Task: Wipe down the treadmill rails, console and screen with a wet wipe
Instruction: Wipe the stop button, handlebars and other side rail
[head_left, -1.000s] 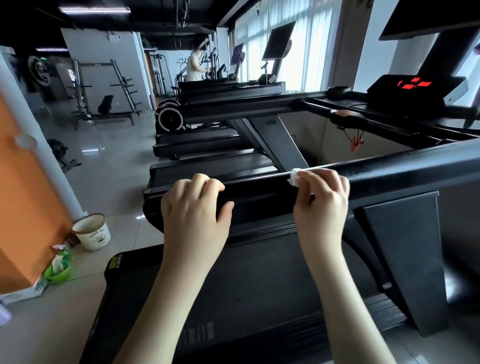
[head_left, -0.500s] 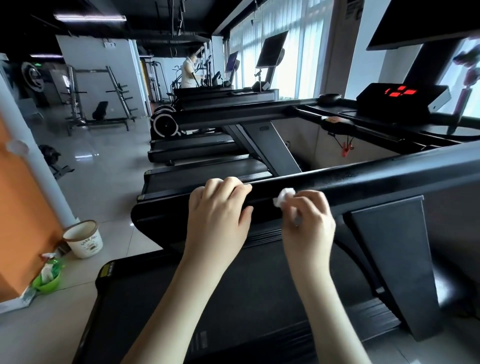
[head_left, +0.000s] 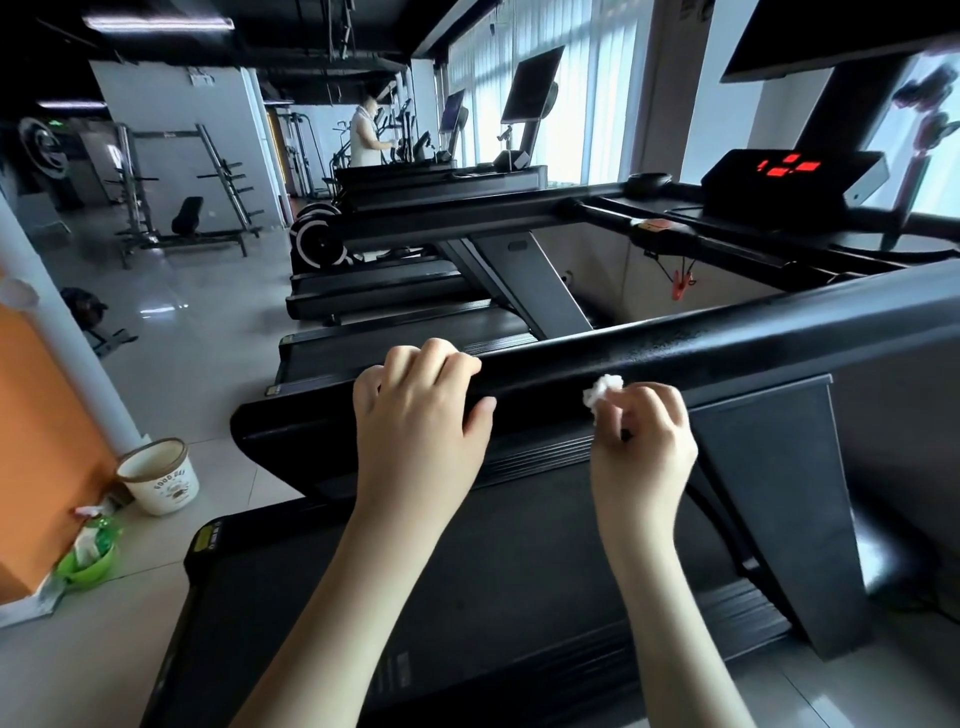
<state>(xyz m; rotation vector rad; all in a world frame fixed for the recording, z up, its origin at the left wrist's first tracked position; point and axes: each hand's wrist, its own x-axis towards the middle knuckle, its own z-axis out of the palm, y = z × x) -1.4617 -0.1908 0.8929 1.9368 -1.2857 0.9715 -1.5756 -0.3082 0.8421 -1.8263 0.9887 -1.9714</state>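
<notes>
The left hand (head_left: 418, 415) grasps the rail (head_left: 675, 353) near its rounded end, fingers curled over the top and thumb on the near face. The right hand (head_left: 641, 441) pinches a crumpled wipe (head_left: 601, 391), which touches the rail's near face just beside the upright (head_left: 779, 493).

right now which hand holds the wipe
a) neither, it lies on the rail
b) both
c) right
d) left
c: the right hand pinches the balled white wipe at the side of the rail, while the left hand grips the rail with no wipe in it.
</notes>
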